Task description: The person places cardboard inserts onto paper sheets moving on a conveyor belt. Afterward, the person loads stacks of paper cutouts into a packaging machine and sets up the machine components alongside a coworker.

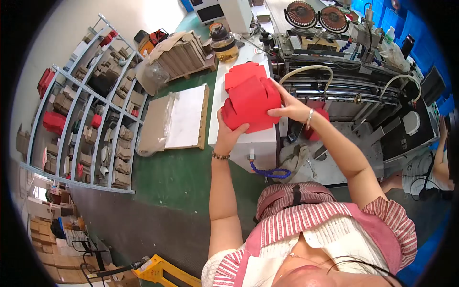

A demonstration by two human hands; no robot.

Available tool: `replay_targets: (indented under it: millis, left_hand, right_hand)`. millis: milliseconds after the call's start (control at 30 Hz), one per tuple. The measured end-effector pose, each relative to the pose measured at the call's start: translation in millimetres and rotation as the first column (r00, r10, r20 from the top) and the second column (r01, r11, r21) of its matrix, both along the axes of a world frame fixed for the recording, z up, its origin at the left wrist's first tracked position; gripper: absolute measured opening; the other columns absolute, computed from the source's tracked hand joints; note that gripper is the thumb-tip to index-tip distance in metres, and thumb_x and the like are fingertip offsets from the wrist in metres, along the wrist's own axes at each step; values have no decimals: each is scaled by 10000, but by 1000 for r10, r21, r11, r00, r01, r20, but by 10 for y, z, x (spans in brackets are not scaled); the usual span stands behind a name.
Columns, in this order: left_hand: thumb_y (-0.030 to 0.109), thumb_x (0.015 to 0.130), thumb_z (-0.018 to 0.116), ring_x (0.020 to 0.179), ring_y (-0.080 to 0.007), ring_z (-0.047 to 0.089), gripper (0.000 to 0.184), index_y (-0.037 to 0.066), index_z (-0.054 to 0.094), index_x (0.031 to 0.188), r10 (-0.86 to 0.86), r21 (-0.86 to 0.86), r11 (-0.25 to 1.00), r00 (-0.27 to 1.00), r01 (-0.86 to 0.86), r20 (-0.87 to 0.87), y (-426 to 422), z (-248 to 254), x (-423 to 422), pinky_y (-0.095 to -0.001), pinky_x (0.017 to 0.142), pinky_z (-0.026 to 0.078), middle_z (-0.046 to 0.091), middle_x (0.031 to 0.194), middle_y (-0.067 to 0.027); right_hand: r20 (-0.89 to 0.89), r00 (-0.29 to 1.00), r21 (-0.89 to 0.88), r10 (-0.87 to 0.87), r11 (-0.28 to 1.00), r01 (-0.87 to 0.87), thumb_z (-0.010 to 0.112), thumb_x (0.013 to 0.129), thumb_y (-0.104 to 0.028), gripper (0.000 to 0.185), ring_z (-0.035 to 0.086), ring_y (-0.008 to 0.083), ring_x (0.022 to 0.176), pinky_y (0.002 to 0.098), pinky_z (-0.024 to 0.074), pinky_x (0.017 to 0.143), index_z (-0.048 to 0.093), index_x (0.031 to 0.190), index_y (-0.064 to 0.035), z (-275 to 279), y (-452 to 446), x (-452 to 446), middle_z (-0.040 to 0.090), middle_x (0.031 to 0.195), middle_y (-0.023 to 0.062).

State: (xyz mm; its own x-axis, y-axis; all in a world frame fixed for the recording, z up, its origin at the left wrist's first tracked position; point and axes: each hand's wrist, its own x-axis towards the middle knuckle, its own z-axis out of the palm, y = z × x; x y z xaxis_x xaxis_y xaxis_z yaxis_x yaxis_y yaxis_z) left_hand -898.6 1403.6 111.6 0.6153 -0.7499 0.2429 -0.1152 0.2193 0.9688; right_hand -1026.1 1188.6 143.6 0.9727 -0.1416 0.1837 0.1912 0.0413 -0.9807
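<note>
A stack of red die-cut card blanks (252, 103) is held between my two hands above the white machine's side table. My left hand (228, 131) grips its lower left edge, with the thumb on the face toward me. At the right edge, my right hand (292, 107) has its thumb across the front and its fingers behind. Another red card piece (244, 72) shows just behind the stack; whether it lies on the white table (224, 79) or belongs to the stack, I cannot tell. More red card (315, 133) sits low in the machine, partly hidden by my right forearm.
Machine rails and hoses (334, 71) are on the right, below two small fans (318, 16). A jar of amber liquid (224, 45) stands at the table's back. Left are a pallet with sheets (189, 117), shelving (88, 91) and a yellow pallet jack (165, 272). Another person (428, 170) is far right.
</note>
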Motion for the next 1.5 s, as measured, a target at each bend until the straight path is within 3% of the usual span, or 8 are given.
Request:
replay_targets:
  millis: [233, 333, 533, 567, 633, 800, 967, 1500]
  left_hand:
    - [99, 709, 796, 1327, -225, 302, 1240, 103, -204, 1442, 141, -82, 990, 912, -118, 386, -30, -144, 66, -376, 1062, 336, 157, 1490, -140]
    - [101, 706, 799, 1331, -224, 293, 1237, 99, -193, 1445, -9, -85, 996, 994, 19, 111, -13, -98, 22, -377, 1072, 322, 156, 1491, -129]
    - [72, 714, 783, 1314, -220, 313, 1103, 76, -34, 1456, 1, -107, 994, 972, 25, 235, -17, -229, 90, -374, 1067, 331, 205, 1458, -122]
    - [72, 714, 783, 1314, -220, 313, 1103, 76, -34, 1456, 12, -116, 993, 973, 15, 228, -15, -257, 89, -374, 1067, 331, 205, 1458, -122]
    - [46, 717, 775, 1292, -222, 344, 1013, 71, 55, 1429, -1, -165, 986, 989, 25, 149, -16, -189, 34, -377, 1067, 335, 247, 1430, -120]
    - [35, 720, 773, 1266, -224, 378, 956, 66, 103, 1403, 11, -139, 990, 996, 1, 86, -34, -198, 26, -367, 1023, 395, 305, 1382, -122]
    - [52, 719, 780, 1240, -214, 405, 911, 62, 147, 1373, -24, -154, 988, 999, 20, -24, -35, -103, 28, -348, 967, 450, 343, 1331, -116]
    - [113, 679, 826, 1249, -221, 381, 997, 91, 123, 1385, 48, -145, 989, 982, -21, 185, -50, -163, 62, -371, 1029, 380, 333, 1338, -125]
  right_hand:
    - [70, 996, 93, -50, 995, 44, 729, 716, -3, 1083, 297, 155, 1322, 317, 259, 1085, -1, 1500, -162, -60, 164, -24, 217, 1499, 74]
    - [-9, 1000, 185, 1, 983, 0, 721, 712, 6, 1109, 306, 149, 1314, 312, 264, 1080, -36, 1499, -185, -14, 158, -53, 232, 1494, 67]
    - [-5, 1000, 135, 12, 991, -11, 757, 707, -48, 1121, 324, 170, 1303, 314, 291, 1066, -29, 1498, -165, 58, 130, -90, 233, 1487, 113]
    - [34, 997, -104, -73, 992, 77, 788, 707, -155, 1129, 255, 211, 1354, 341, 254, 1090, -20, 1496, -141, 109, 122, -96, 163, 1512, 143]
    - [346, 925, -653, -156, 668, 357, 795, 692, -342, 1129, 137, 327, 1404, 414, 182, 1119, 33, 1490, -102, 259, 104, -47, 78, 1521, 207]
    - [397, 916, -915, 55, 98, 391, 740, 684, -451, 1029, 187, 323, 1399, 434, 146, 1142, 193, 1463, -59, 1187, 480, -18, 204, 1502, 192]
    - [156, 986, -986, 60, -49, 159, 672, 714, -554, 990, 281, 309, 1365, 427, 170, 1139, 269, 1408, 24, 1017, 510, 169, 335, 1438, 211]
    - [152, 988, -987, 39, -47, 154, 662, 720, -582, 976, 298, 309, 1359, 468, 193, 1119, 297, 1394, 23, 997, 408, 173, 323, 1436, 232]
